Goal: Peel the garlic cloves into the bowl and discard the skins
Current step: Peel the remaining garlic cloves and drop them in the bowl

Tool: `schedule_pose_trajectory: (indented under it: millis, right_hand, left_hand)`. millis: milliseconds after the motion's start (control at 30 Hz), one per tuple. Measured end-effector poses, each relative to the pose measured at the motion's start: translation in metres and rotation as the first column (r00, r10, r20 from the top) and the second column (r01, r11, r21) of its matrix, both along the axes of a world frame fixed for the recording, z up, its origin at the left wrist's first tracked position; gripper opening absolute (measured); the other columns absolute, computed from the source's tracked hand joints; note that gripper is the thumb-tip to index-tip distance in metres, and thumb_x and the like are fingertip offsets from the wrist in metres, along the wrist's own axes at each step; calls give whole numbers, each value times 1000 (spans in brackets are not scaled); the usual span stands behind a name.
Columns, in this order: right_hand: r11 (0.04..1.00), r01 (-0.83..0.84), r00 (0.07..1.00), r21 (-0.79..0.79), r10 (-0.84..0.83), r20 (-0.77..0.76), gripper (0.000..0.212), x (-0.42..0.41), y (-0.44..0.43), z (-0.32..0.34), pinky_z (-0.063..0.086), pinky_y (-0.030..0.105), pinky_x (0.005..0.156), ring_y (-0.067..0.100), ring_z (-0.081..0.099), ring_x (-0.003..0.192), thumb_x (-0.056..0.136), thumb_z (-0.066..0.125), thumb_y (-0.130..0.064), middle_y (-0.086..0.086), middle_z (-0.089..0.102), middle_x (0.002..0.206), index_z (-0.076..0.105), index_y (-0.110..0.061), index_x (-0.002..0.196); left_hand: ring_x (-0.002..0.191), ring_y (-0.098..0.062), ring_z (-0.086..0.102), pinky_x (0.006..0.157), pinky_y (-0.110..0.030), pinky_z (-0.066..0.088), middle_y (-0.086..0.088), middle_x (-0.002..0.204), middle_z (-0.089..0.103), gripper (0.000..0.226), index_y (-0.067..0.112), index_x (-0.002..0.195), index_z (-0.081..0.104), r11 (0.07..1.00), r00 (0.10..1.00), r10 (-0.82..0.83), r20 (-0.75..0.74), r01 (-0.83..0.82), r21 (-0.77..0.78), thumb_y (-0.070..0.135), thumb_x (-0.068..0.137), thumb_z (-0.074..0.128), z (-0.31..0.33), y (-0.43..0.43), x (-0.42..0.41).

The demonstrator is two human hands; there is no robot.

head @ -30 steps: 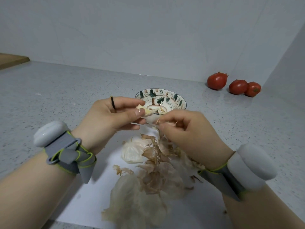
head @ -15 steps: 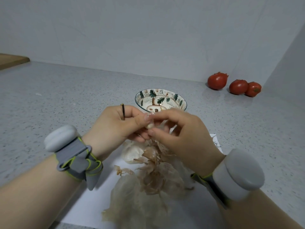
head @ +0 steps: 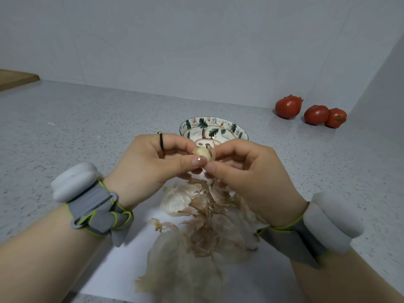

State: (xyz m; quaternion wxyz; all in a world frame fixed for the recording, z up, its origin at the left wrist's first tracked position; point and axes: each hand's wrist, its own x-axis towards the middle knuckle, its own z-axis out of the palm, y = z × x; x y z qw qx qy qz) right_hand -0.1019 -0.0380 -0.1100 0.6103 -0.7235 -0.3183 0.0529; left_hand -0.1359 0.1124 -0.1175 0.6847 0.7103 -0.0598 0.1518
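Note:
A pale garlic clove (head: 202,153) with brownish skin curling off its right side is pinched between my left hand (head: 153,165) and my right hand (head: 247,171), just in front of the bowl. The leaf-patterned bowl (head: 213,127) stands behind the hands; a peeled clove shows inside it. Below the hands, a heap of papery garlic skins (head: 203,232) lies on a white sheet (head: 122,270). A pale garlic piece (head: 177,200) sits at the heap's upper left.
Three red tomatoes (head: 288,106) sit at the back right by the wall corner. A wooden board (head: 15,78) shows at the far left edge. The grey speckled counter (head: 76,132) runs all around.
Both hands came together and rose slightly in front of the bowl. The clove now shows between the fingertips with its skin lifted on the right side.

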Motion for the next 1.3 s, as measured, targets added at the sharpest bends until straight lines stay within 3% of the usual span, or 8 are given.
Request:
schedule_pose_trajectory:
  millis: [133, 300, 467, 700, 867, 1033, 1167, 1300]
  right_hand:
    - [999, 14, 1000, 35, -14, -9, 13, 1, -1, 2, 51, 23, 55, 18, 61, 61, 75, 63, -3, 3, 66, 64, 69, -15, 73]
    - [994, 110, 994, 5, -110, 18, 14, 1, -1, 0, 50, 43, 54, 29, 56, 56, 74, 65, -5, 9, 64, 59, 64, -16, 65]
    - [992, 130, 991, 0, -130, 45, 10, 1, 0, -1, 48, 47, 52, 31, 54, 54, 76, 63, -4, 25, 60, 64, 60, -8, 67]
    - [1000, -18, 1000, 13, 17, 10, 26, 1, 2, -2, 52, 20, 56, 8, 57, 53, 69, 69, -2, -4, 63, 62, 64, -22, 85]
    - [992, 109, 993, 58, -107, -43, 18, 3, 0, -1, 52, 21, 51, 9, 60, 49, 74, 64, 1, 0, 63, 49, 65, -16, 69]
    - [993, 110, 993, 31, -109, -47, 17, 5, -2, 1, 50, 16, 47, 4, 56, 43, 75, 63, 2, -3, 60, 50, 66, -13, 69]
    - [995, 53, 997, -81, -57, -44, 14, 8, -8, 5, 44, 15, 42, 8, 52, 41, 75, 63, 1, 2, 60, 51, 68, -11, 70]
    - [974, 20, 1000, -225, -19, 8, 10, 7, -8, 3, 52, 24, 55, 16, 59, 55, 75, 65, -5, 5, 67, 62, 70, -13, 72]
  left_hand:
    - [49, -7, 64, 48, -15, 50, 2, 51, 67, 7, 18, 56, 69, 1000, 1000, 18, 14, -18, 20, 21, 49, 66, 1, 3, 0]
    - [47, -10, 63, 47, -15, 49, -2, 50, 66, 17, 8, 66, 60, 1000, 1000, -22, -2, 22, -11, 14, 50, 64, 0, -2, 0]
    - [45, -9, 62, 46, -15, 49, -1, 48, 65, 17, 8, 66, 59, 999, 1000, -19, 5, 19, -32, 13, 51, 64, -1, -2, 1]
    - [47, -6, 61, 53, -13, 52, 3, 51, 66, 19, 12, 66, 59, 999, 999, -1, 43, -1, 44, 17, 49, 65, -5, -3, 2]
    - [44, -6, 59, 51, -14, 51, 3, 51, 65, 30, 22, 83, 62, 1000, 998, 17, 57, -17, 7, 15, 54, 62, -3, -4, 2]
    - [46, -6, 61, 49, -15, 51, 3, 52, 67, 18, 15, 76, 63, 992, 997, 63, 34, -59, -112, 16, 58, 60, -1, 0, 4]
    - [51, -7, 65, 54, -17, 54, 3, 56, 69, 19, 13, 75, 57, 975, 996, 86, 10, -82, -207, 19, 57, 59, -1, 5, 8]
    - [53, -6, 66, 64, -17, 53, 6, 56, 69, 21, 14, 76, 53, 965, 991, 127, 35, -116, -234, 20, 57, 57, -1, 7, 9]
